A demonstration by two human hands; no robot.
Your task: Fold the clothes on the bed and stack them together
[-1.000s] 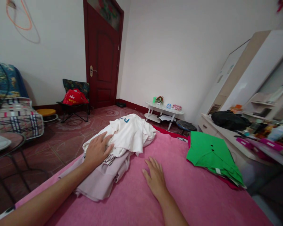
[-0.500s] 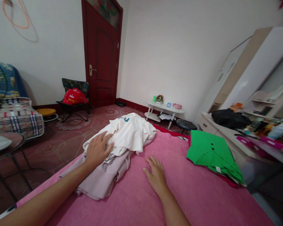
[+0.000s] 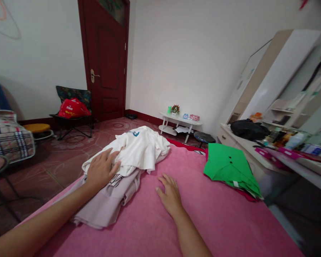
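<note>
My left hand (image 3: 101,168) lies flat, fingers stretched, on a heap of clothes at the left of a pink bed cover (image 3: 192,214). The heap has a white shirt (image 3: 141,148) on top, a striped piece under my fingers and a pale mauve garment (image 3: 107,205) beneath. My right hand (image 3: 169,194) rests palm down on the bare pink cover just right of the heap, fingers spread, holding nothing. A folded green shirt (image 3: 230,167) lies on a small stack at the right edge of the bed.
A dark red door (image 3: 104,60) stands at the back, with a folding chair bearing a red bag (image 3: 73,107) beside it. A small white table (image 3: 180,123) and a round stool (image 3: 203,137) stand beyond the bed. A cluttered dresser (image 3: 270,150) runs along the right.
The view has swung to the right, so everything sits further left in the picture. Both hands stay where they were on the heap and the cover.
</note>
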